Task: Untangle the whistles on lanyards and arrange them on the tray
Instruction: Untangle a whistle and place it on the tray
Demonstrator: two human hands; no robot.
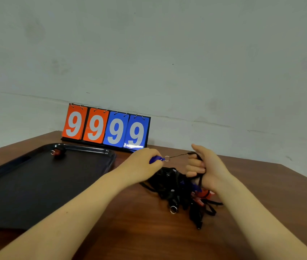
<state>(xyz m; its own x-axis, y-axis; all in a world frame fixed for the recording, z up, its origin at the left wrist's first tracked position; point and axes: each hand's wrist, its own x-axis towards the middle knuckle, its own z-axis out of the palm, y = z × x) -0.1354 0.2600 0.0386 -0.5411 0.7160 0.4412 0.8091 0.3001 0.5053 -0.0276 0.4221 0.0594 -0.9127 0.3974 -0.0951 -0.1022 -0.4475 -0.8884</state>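
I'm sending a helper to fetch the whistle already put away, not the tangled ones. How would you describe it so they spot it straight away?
Start at the black tray lying left of the hands, in front of the flip scoreboard. The red whistle sits alone near the tray's far edge, with a small metal ring on it. Unlike the whistles in the tangled pile on the table, it lies inside the tray.

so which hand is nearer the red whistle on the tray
Left. The left hand holds a blue whistle just past the tray's right rim; the right hand is farther right of the red whistle.
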